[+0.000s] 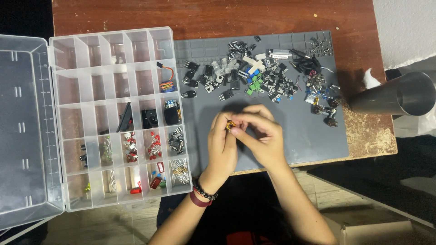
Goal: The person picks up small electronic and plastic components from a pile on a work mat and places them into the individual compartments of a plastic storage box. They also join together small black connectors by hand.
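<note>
**Both hands pinching one small component over the grey mat**

Left hand point(222, 147) and right hand point(263, 138) meet over the near-middle of the grey work mat point(313, 140). Fingers of both curled in tight, tips pressed together on a small orange-and-black component point(230, 125); it sits between the fingertips, lifted off the mat. Too small to tell what kind of part it is.

Left wrist carries a dark bead bracelet point(205, 192) and a maroon band beside it.

Far half of the mat: loose heap of electronic parts point(259, 75) — black, white, green and blue pieces — spreading toward the far right corner.

Left of the mat, touching its edge: clear plastic compartment box point(91, 54), lid open flat to the left. Near compartments hold red LEDs point(154, 146) and resistors point(180, 170).

Right edge of the wooden table point(272, 18): metal cylinder point(399, 95) lying on its side, open end facing right.
</note>
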